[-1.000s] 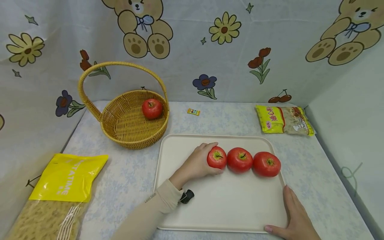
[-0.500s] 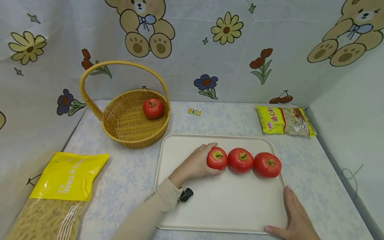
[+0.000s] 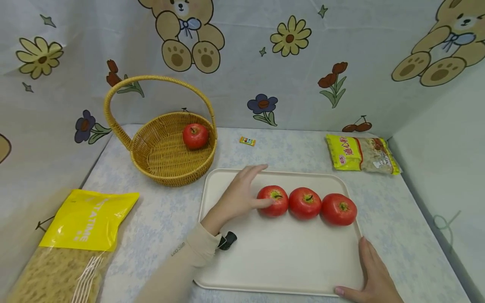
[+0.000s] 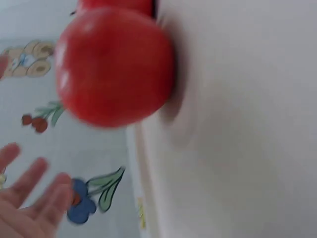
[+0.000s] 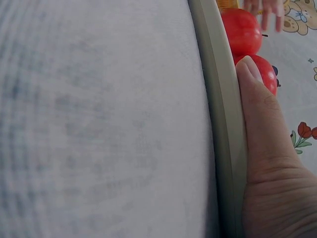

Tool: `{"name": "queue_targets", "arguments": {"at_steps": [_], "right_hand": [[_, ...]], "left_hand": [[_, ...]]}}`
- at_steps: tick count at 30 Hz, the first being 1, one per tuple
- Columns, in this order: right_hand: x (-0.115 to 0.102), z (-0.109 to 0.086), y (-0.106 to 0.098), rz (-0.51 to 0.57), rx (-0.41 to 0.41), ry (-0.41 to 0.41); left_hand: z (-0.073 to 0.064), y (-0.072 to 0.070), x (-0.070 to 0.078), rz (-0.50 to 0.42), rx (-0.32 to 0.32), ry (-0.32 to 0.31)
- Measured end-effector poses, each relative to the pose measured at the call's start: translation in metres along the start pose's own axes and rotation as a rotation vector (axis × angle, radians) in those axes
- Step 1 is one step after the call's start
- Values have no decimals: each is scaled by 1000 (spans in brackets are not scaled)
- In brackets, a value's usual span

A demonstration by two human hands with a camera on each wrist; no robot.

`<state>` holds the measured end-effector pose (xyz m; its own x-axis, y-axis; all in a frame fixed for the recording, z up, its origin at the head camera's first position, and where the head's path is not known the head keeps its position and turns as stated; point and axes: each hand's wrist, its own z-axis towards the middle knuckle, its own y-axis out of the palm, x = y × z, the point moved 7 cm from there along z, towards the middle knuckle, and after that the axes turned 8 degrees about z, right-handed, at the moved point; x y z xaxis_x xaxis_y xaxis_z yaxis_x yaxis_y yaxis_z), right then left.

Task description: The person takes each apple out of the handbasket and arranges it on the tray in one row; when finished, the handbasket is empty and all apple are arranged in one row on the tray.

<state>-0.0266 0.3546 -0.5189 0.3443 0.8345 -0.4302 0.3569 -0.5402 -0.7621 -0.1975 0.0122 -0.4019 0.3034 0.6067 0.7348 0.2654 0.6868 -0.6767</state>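
Observation:
Three red apples stand in a row on a white tray [image 3: 280,256]: a left apple [image 3: 273,201], a middle apple [image 3: 305,203] and a right apple [image 3: 339,209]. My left hand [image 3: 235,200] is beside the left apple with fingers spread, its thumb over the front of that apple in the head view. In the left wrist view, the fingers [image 4: 34,193] are extended and apart from the apple [image 4: 116,67]. My right hand [image 3: 375,271] rests at the tray's near right corner, fingers straight along the side. Its thumb [image 5: 267,124] lies along the rim in the right wrist view.
A wicker basket [image 3: 166,179] with one apple [image 3: 195,136] inside stands at the back left. A yellow-topped pasta bag [image 3: 75,235] lies at the left, a smaller yellow packet [image 3: 361,154] at the back right. A small wrapped candy [image 3: 247,141] lies behind the tray.
My left hand has let go of the left apple, spread its fingers and drawn back a little to the left. The apple stays on the tray. My right hand has kept its place.

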Motion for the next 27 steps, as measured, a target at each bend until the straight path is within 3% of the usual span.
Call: {"name": "queue_targets", "arguments": {"at_steps": [5,7,9,13,19,23,27], "right_hand": [[1,0,0,2,-4,10],[0,0,0,2,0,6],[0,0,0,1,-2,9],[0,-1,0,-5,2,-2],[0,-2,0,-8,8,-3],[1,-1,1,-1,-3,12],[2,0,2,0,-12,24]], "left_hand": [[-3,-65,-2,-101,357,84],[-3,-89,-10,-98,454,89],[-2,-108,-22,-93,507,51],[6,-134,-56,-69,538,-54],[22,-150,-105,17,528,-264],[29,-155,-123,65,518,-362],[37,-155,-135,78,482,-417]]}}
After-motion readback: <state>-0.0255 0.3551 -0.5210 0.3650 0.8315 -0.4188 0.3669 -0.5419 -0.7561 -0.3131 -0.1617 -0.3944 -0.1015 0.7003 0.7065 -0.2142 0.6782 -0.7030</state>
